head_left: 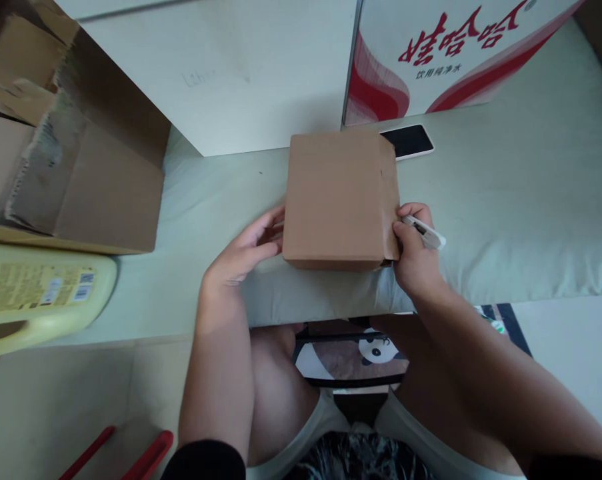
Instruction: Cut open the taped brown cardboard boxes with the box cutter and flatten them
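On cloth (521,207) near its edge, box (335,197), left hand (248,248) spread, right hand (415,257) gripping white tool (432,236), room rightward

1. The 1 view comes from a camera on the person's head, above the lap (281,393).
2. It faces forward and steeply down, so the cardboard box (335,197) shows mostly its top, slightly above the middle.
3. It is near: 2 forearms, left (218,373) and right (495,373), run up large from the lower part.
4. It takes in a wide area: the surface (495,207) spans the width, the printed carton (381,87) is cropped above, the yellow jug (101,287) at left.
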Demonstrator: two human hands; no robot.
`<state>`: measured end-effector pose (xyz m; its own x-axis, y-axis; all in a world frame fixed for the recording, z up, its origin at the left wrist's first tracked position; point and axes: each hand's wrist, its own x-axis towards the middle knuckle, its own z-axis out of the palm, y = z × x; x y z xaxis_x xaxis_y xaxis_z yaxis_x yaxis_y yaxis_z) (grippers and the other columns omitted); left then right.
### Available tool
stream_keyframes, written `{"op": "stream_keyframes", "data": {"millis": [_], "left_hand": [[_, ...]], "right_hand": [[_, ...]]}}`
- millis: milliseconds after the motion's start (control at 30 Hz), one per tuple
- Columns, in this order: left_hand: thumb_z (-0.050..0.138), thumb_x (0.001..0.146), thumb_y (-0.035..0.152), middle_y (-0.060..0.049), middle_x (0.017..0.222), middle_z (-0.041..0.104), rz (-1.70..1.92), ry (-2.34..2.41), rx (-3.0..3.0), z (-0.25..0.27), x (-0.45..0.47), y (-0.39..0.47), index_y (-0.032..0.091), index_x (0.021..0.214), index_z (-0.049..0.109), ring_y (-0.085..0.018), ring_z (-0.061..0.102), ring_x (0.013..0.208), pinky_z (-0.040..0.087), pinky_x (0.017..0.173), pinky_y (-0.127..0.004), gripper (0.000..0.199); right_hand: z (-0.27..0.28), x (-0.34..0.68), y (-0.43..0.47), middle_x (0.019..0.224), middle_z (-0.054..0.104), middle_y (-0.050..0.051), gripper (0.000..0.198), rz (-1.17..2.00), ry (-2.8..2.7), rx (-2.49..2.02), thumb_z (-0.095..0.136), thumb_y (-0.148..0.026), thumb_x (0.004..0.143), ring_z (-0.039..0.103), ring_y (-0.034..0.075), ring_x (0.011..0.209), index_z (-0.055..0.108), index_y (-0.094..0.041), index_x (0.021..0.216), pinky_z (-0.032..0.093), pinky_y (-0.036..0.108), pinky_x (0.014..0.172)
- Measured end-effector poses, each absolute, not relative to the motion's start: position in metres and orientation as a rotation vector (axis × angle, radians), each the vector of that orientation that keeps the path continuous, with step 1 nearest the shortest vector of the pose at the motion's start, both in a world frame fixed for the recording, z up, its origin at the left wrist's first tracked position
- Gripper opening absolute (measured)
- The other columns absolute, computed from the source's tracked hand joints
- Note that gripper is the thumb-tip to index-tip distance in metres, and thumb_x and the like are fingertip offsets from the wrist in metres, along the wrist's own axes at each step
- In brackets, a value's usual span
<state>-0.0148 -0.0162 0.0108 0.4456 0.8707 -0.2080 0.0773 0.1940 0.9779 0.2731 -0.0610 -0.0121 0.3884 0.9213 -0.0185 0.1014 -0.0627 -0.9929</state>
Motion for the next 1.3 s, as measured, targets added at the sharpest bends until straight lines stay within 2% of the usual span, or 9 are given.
{"op": "stream_keyframes", "data": {"millis": [233, 400, 567, 733, 867, 1100, 1300], "left_hand": [[0.082, 0.074, 0.038, -0.014, 0.151, 0.063, 0.730, 1.023, 1.201, 0.012, -0.011, -0.016, 0.020, 0.141, 0.069, -0.039, 0.053, 0.147, 0.044, 0.122, -0.052, 0.071], [0.078, 0.078, 0.044, -0.012, 0.150, 0.064, 0.768, 1.092, 1.131, 0.010, -0.007, -0.019, 0.018, 0.144, 0.065, -0.037, 0.050, 0.149, 0.040, 0.126, -0.047, 0.073], [0.076, 0.081, 0.058, -0.012, 0.159, 0.056, 0.730, 1.064, 1.106, 0.010, -0.003, -0.017, 0.020, 0.150, 0.057, -0.036, 0.049, 0.149, 0.050, 0.116, -0.039, 0.081], [0.073, 0.083, 0.060, -0.012, 0.148, 0.063, 0.720, 1.141, 1.124, 0.010, -0.002, -0.017, 0.022, 0.144, 0.058, -0.036, 0.052, 0.145, 0.057, 0.102, -0.037, 0.074], [0.074, 0.082, 0.059, -0.011, 0.141, 0.067, 0.738, 1.145, 1.142, 0.012, -0.001, -0.017, 0.021, 0.141, 0.061, -0.035, 0.055, 0.142, 0.057, 0.100, -0.036, 0.072], [0.072, 0.082, 0.060, -0.012, 0.145, 0.065, 0.727, 1.152, 1.140, 0.011, -0.001, -0.015, 0.021, 0.143, 0.058, -0.036, 0.053, 0.143, 0.055, 0.103, -0.038, 0.073], [0.067, 0.085, 0.056, -0.013, 0.143, 0.066, 0.731, 1.157, 1.173, 0.008, -0.003, -0.013, 0.020, 0.144, 0.057, -0.034, 0.057, 0.140, 0.054, 0.107, -0.041, 0.070]], "right_hand": [[-0.012, 0.274, -0.061, 0.076, 0.042, -0.004, 0.022, 0.863, -0.933, -1.473, 0.057, -0.034, 0.073, 0.041, 0.017, 0.069, 0.045, -0.028, 0.090, 0.035, 0.032, 0.064], [-0.010, 0.270, -0.062, 0.073, 0.041, -0.006, 0.019, 0.845, -0.971, -1.515, 0.056, -0.032, 0.075, 0.043, 0.016, 0.067, 0.046, -0.027, 0.091, 0.036, 0.031, 0.064], [-0.015, 0.268, -0.062, 0.069, 0.044, -0.008, 0.018, 0.948, -1.062, -1.524, 0.058, -0.029, 0.081, 0.041, 0.015, 0.060, 0.046, -0.028, 0.094, 0.035, 0.031, 0.060], [-0.017, 0.269, -0.062, 0.070, 0.046, -0.008, 0.018, 0.958, -1.130, -1.499, 0.060, -0.030, 0.083, 0.042, 0.013, 0.059, 0.046, -0.028, 0.095, 0.036, 0.030, 0.059], [-0.017, 0.269, -0.062, 0.070, 0.048, -0.009, 0.019, 0.985, -1.085, -1.476, 0.059, -0.030, 0.083, 0.045, 0.013, 0.059, 0.046, -0.028, 0.096, 0.039, 0.031, 0.060], [-0.019, 0.274, -0.062, 0.083, 0.062, -0.003, 0.026, 0.857, -1.071, -1.463, 0.063, -0.025, 0.080, 0.059, 0.018, 0.071, 0.045, -0.029, 0.098, 0.048, 0.037, 0.070], [-0.020, 0.278, -0.059, 0.096, 0.067, 0.000, 0.032, 0.812, -1.076, -1.439, 0.068, -0.028, 0.079, 0.067, 0.021, 0.090, 0.045, -0.031, 0.102, 0.053, 0.046, 0.089]]}}
